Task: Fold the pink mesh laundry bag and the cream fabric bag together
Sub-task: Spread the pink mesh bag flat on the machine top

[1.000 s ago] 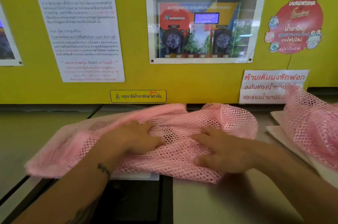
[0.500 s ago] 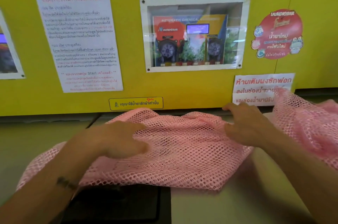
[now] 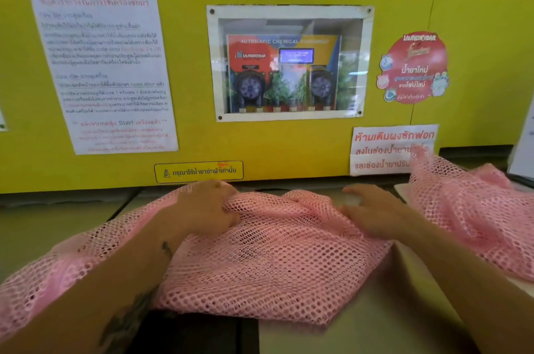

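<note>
The pink mesh laundry bag (image 3: 274, 264) lies spread across the grey machine top in front of me. My left hand (image 3: 203, 209) is at its far edge, fingers curled into a bunch of mesh. My right hand (image 3: 372, 213) rests flat on the bag's far right part, fingers spread and pointing left, slightly blurred. To the right, more pink mesh (image 3: 476, 218) is heaped over the cream fabric bag (image 3: 402, 189), of which only pale edges show.
A yellow wall panel (image 3: 289, 145) with paper notices and a windowed dispenser stands right behind the mesh. A dark seam and black panel (image 3: 202, 333) lie under the bag's near edge. Bare cream surface (image 3: 361, 324) shows at the near right.
Both hands have moved from the middle of the mesh to its far edge. The left hand now bunches mesh there. The view has tilted upward.
</note>
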{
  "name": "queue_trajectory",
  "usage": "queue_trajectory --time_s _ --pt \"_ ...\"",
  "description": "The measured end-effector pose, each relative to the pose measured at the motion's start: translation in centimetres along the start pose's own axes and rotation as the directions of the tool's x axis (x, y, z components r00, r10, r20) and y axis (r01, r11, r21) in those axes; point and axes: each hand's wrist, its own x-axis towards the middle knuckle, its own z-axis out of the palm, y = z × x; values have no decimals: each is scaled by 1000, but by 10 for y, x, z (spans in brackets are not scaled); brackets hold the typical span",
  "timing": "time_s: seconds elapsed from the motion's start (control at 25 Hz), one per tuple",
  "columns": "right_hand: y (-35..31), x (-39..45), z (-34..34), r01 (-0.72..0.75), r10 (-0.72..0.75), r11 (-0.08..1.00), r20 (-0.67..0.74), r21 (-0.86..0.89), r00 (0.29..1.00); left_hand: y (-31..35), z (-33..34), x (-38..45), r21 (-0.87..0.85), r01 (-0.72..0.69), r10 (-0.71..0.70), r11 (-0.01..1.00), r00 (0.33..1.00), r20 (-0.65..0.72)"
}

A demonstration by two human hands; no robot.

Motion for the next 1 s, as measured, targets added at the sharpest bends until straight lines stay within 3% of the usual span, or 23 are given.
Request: queue_trajectory --time_s 0.12,0.28,0.4,0.52,0.64,0.72,0.76,0.8,0.88,0.92,1.0 --pt "3 6 3 38 -29 994 87 -101 996 -19 15 0 0 128 -122 992 948 292" --pt "-12 16 23 50 -43 990 53 -133 998 -24 14 -3 53 199 -205 979 916 345" --pt "-7 23 20 -52 20 982 -176 -181 984 -36 13 -5 30 239 -234 970 900 369" --pt "7 23 1 -183 90 967 -432 -178 897 -64 8 -7 -52 340 -313 939 906 284" --pt "5 18 0 -62 -32 981 -467 -183 884 -71 3 -9 -34 393 -393 919 919 17" --pt "-8 12 5 155 -204 976 -386 -156 900 -55 -13 -15 -108 301 -312 948 944 -105" --pt "-17 7 9 237 -264 963 -274 -129 925 -45 -23 -21 -197 241 -264 951 959 -106" --pt "-25 2 14 262 -274 957 -92 -124 957 -30 -33 -30 -278 180 -209 943 975 -79" --pt "-32 -4 28 262 -184 917 265 -301 947 -4 -44 -54 -351 70 -64 934 997 31" --pt "-31 -5 33 268 -147 884 315 -384 938 8 -46 -65 -336 9 20 942 997 81" --pt "-31 -7 33 258 -190 889 207 -379 960 29 -42 -86 -298 -114 169 948 972 165"
